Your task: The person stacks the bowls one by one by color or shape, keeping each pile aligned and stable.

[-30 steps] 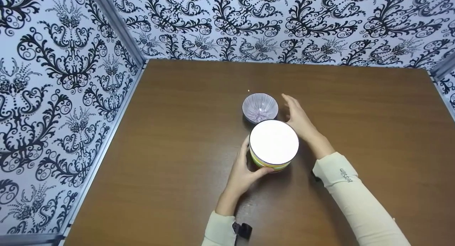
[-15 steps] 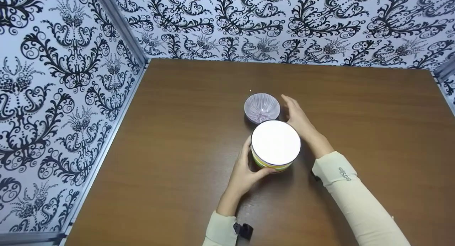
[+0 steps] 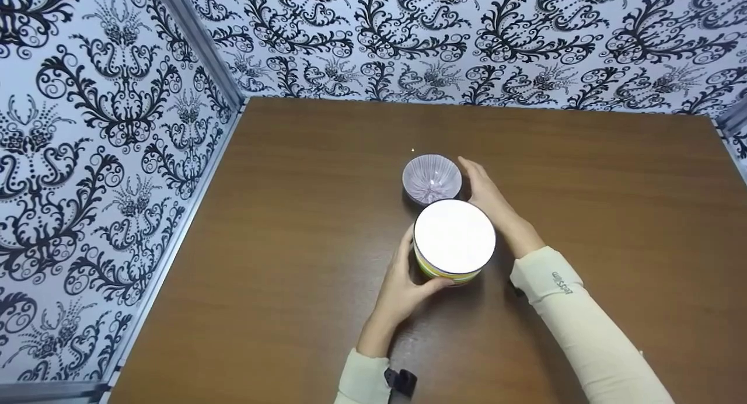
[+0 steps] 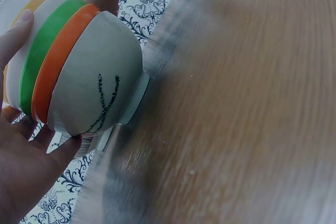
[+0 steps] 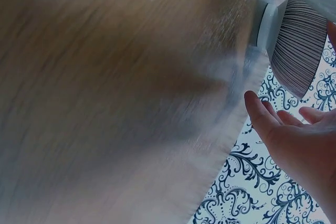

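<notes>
A stack of nested bowls (image 4: 89, 66) with white, yellow, green and orange layers stands on the table; from above, its white top bowl (image 3: 455, 236) shows. My left hand (image 3: 401, 290) grips the stack from the left, thumb on the near side and fingers spread round the wall. The lowest bowl carries dark branch-like lines in the left wrist view. Just behind the stack sits a smaller bowl (image 3: 432, 176) with a lilac striped inside and thin dark stripes outside. Beside its right side my right hand (image 3: 489, 197) holds its fingers extended, nothing in them; the thumb is partly hidden.
The brown wooden table (image 3: 280, 229) reaches to patterned walls (image 3: 420, 42) at the back and left. A tiny pale speck (image 3: 412, 150) lies behind the small bowl. Black wrist cameras (image 3: 401, 382) sit at the cuffs.
My right hand has moved slightly left, closer to the small striped bowl. The left hand keeps its grip on the stack, and the view has shifted slightly.
</notes>
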### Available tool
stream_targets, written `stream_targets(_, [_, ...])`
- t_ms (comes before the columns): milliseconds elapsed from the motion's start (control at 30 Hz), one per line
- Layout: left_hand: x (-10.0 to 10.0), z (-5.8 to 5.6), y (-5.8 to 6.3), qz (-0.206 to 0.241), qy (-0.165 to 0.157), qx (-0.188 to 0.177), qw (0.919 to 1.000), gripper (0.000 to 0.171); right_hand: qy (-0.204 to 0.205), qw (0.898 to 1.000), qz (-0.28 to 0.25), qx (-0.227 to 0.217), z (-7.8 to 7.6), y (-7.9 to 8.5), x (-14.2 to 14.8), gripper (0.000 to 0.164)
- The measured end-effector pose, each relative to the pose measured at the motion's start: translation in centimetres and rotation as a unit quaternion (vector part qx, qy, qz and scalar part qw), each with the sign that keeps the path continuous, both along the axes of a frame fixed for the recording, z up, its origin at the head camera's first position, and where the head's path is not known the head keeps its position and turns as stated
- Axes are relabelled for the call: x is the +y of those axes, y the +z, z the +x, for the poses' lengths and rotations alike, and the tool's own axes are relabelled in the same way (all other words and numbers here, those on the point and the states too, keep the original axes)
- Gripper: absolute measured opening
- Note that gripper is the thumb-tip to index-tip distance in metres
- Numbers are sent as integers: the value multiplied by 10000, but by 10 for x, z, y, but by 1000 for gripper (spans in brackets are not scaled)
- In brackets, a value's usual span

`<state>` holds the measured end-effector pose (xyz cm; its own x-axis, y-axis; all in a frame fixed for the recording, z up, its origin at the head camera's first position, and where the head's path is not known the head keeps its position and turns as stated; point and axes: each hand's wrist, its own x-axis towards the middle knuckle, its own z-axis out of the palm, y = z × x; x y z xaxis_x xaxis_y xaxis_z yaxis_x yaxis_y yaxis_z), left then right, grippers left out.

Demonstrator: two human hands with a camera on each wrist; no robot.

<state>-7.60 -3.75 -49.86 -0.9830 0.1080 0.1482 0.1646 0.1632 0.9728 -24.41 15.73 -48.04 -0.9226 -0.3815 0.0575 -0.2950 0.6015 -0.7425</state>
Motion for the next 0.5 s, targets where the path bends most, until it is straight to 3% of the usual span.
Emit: stream_targets(500, [0,-1,-1,-3,-48,56,10000,108,225,9988,355,-260,-9,2,-6,112])
